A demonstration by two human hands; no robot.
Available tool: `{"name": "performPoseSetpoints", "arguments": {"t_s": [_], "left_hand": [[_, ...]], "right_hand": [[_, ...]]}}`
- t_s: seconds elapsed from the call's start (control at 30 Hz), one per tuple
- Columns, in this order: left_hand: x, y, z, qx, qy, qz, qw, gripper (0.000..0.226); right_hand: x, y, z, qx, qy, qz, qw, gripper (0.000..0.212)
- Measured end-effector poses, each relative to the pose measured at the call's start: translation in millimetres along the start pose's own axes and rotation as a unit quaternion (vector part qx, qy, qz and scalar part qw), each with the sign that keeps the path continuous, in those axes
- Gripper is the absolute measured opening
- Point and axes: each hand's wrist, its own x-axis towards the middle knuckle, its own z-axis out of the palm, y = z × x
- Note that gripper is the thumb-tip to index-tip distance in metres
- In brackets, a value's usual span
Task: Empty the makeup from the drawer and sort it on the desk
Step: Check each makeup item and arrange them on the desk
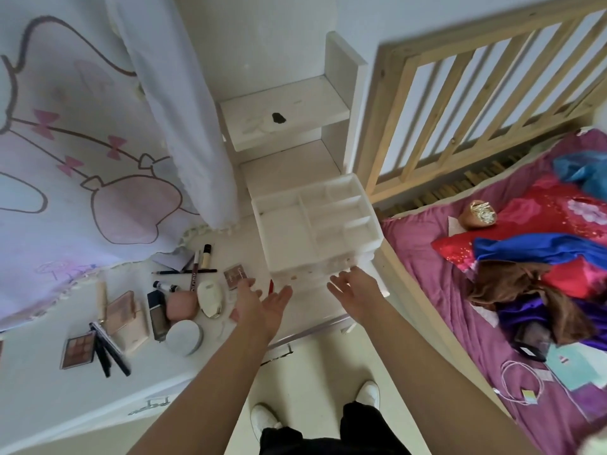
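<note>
Left hand [262,303] and right hand [353,287] empty, fingers spread, before drawer organiser [295,254]: judged light, rigid, smooth plastic; grip opposite side walls.

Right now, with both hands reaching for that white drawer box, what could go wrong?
The white drawer box stands close to the desk's edge by the bed, so a tug from the open right hand might slide it off. The left hand is right beside a small red stick and could knock it rolling.
</note>
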Motion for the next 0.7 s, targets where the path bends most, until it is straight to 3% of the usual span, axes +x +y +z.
{"name": "performPoseSetpoints", "arguments": {"t_s": [0.13, 0.3, 0.37, 0.47, 0.7], "left_hand": [[3.2, 1.7, 2.3, 0.008, -0.037, -0.015, 0.999, 0.048], [11.2, -12.9, -18.2, 0.213, 0.006, 0.04, 0.976, 0.021], [16.7, -18.3, -22.5, 0.27, 0.004, 0.055, 0.961, 0.027], [27.2, -25.1, -22.2, 0.266, 0.009, 0.047, 0.963, 0.039], [40.0, -41.4, -18.9, 0.26, 0.009, 0.026, 0.965, 0.065]], "right_hand": [[0.0, -6.8, -3.3, -0.042, 0.003, -0.008, 0.999, 0.046], [10.3, -7.5, -37.5, -0.157, 0.049, -0.006, 0.986, 0.048], [22.2, -8.4, -50.0, -0.178, 0.069, -0.02, 0.981, 0.046], [45.1, -13.2, -66.1, -0.218, 0.049, -0.027, 0.974, 0.045], [69.3, -32.8, -68.8, -0.343, -0.002, -0.035, 0.939, 0.088]]}}
